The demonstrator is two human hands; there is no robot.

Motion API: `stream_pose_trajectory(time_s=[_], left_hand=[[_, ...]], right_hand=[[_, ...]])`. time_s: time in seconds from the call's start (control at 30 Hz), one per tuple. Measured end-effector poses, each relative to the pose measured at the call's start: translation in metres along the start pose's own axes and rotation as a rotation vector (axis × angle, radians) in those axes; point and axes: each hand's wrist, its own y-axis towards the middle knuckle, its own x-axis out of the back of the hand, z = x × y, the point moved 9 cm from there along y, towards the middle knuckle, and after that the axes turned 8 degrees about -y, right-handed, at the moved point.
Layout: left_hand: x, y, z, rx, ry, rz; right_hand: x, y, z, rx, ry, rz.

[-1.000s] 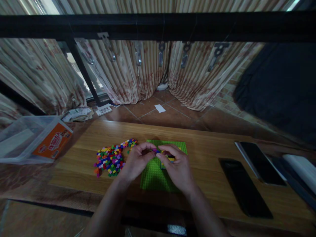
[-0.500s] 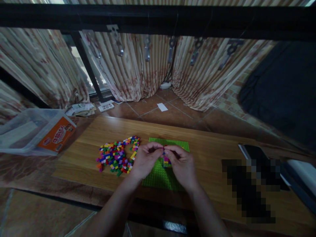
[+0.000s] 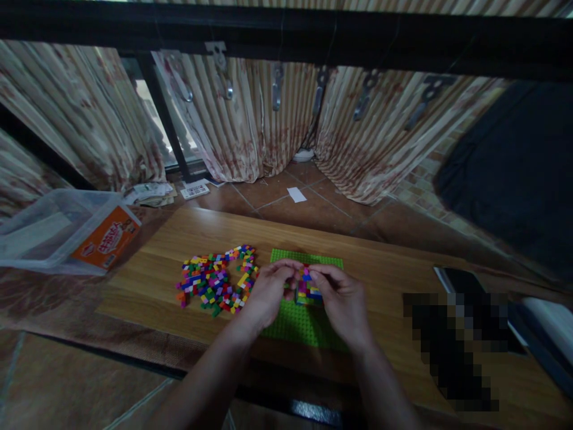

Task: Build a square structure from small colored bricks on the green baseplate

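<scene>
A green studded baseplate (image 3: 299, 325) lies on the wooden table (image 3: 147, 263). On its middle stands a small block of many-coloured bricks (image 3: 308, 288). My left hand (image 3: 268, 292) and my right hand (image 3: 342, 301) meet over that block, fingertips pinched together at its top. What the fingertips hold is too small to name. A heap of loose small bricks (image 3: 215, 280) in red, yellow, blue, green and purple lies just left of the baseplate, next to my left hand.
A clear plastic box (image 3: 45, 227) with an orange label sits at the far left. A dark flat device (image 3: 461, 280) and a blurred patch lie at the right. Curtains and a black bar are behind; tiled floor with papers lies beyond the table.
Both hands stay pinched together over the brick block. The view has shifted slightly, so hands and baseplate sit a bit further right and lower in the picture.
</scene>
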Motion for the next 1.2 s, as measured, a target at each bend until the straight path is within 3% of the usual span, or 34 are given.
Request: stream_pose_trajectory(time_s=[0.1, 0.23, 0.4, 0.5, 0.6, 0.7, 1.03, 1.2], left_hand=[[-0.006, 0.0, 0.003, 0.028, 0.083, 0.1], [-0.004, 0.001, 0.0, -0.039, 0.135, 0.105], [-0.005, 0.001, 0.009, 0.093, -0.151, 0.128], [0.002, 0.003, 0.008, 0.13, -0.266, 0.083], [0.014, 0.006, 0.002, 0.099, -0.257, -0.006], [0.02, 0.007, 0.0, 0.092, -0.229, -0.033], [0.018, 0.007, 0.004, 0.119, -0.188, -0.01], [0.02, 0.008, 0.005, 0.108, -0.191, -0.015]], right_hand=[[-0.004, 0.0, -0.003, -0.035, 0.067, 0.044], [-0.008, -0.001, -0.004, -0.07, 0.135, 0.071], [-0.005, -0.003, 0.001, -0.076, 0.166, 0.061], [0.01, 0.0, -0.002, -0.094, 0.126, -0.006], [0.036, 0.006, -0.014, -0.118, 0.066, -0.144], [0.048, 0.011, -0.024, -0.101, -0.04, -0.181], [0.033, 0.018, -0.02, 0.074, -0.322, -0.065], [0.029, 0.023, -0.037, 0.033, -0.294, -0.05]])
